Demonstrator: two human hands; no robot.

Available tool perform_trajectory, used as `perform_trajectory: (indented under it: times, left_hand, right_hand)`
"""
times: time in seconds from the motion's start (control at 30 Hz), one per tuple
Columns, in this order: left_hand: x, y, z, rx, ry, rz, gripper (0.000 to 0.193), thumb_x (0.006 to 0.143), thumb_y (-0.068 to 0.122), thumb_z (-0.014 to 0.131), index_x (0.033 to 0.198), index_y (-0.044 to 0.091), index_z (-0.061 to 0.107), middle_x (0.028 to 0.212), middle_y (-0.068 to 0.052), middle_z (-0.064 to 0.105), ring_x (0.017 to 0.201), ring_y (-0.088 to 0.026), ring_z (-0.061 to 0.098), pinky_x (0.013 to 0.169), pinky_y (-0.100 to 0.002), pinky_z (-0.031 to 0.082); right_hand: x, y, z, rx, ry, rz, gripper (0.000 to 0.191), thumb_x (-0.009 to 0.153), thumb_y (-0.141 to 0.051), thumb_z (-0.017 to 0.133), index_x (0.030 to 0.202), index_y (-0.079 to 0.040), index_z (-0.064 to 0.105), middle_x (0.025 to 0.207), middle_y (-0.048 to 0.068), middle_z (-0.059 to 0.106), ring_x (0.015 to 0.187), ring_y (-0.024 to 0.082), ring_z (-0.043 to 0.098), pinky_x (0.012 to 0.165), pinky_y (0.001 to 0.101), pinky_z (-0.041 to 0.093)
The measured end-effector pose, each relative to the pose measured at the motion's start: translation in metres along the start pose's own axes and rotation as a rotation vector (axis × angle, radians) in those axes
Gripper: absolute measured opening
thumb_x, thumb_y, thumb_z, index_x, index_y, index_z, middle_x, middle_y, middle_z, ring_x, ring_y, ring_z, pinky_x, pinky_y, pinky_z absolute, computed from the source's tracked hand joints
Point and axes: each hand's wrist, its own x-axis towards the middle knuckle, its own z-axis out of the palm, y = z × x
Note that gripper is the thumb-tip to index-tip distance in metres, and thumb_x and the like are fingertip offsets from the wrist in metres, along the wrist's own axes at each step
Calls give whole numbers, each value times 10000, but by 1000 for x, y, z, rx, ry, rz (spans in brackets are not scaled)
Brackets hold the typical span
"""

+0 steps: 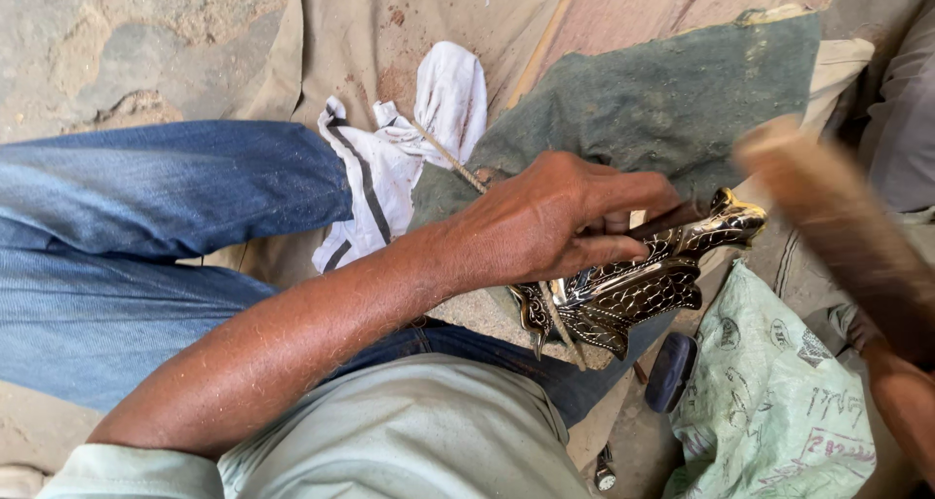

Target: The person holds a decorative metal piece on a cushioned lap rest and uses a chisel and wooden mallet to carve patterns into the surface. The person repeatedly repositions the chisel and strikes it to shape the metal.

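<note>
Head view. One left hand (555, 217) curled tight over one ornate black-and-silver metal bird figure (633, 285), pressing it down against the lap and the green cloth (662, 100), likely to keep it from shifting. The figure lies on its side, head end toward the right, wings below the fingers. One right hand (901, 402) low at the frame's right edge; a blurred wooden handle (828, 217) rises from it, grip itself unclear. One white striped rag (409, 158) lies beside the jeans. One printed green sack (769, 402), one small dark oval object (670, 370) on the floor.
</note>
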Motion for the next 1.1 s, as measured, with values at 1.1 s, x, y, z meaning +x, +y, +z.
perform_trajectory:
  times: [1.1]
  left_hand:
    - [-3,0,6,52,-55,-24,417,1011,266,712,1358,76,577,1106,-114,741,968,-321,761,819,-456,582]
  right_hand:
    - [2,91,-22,-117,119,-197,214,1144,-80,504,1306,58,529,1075,167,590,954,181,599,907,258,491]
